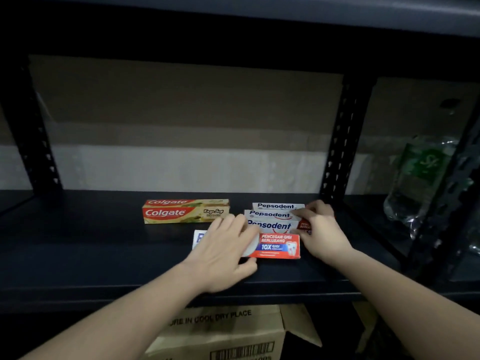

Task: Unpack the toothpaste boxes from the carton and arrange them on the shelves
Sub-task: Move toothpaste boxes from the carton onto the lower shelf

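On the dark shelf a Colgate box lies left of a row of three Pepsodent boxes. A fourth Pepsodent box lies nearest me, in front of that row. My left hand rests on this front box, fingers over its top and thumb at its near edge. My right hand touches the right ends of the Pepsodent row, fingers curled against them. An open brown carton stands below the shelf.
Black perforated uprights stand at the shelf's right and at the far left. Packs in clear and green plastic fill the neighbouring bay on the right. The upper shelf edge hangs overhead. Bare shelf surface stretches to the left.
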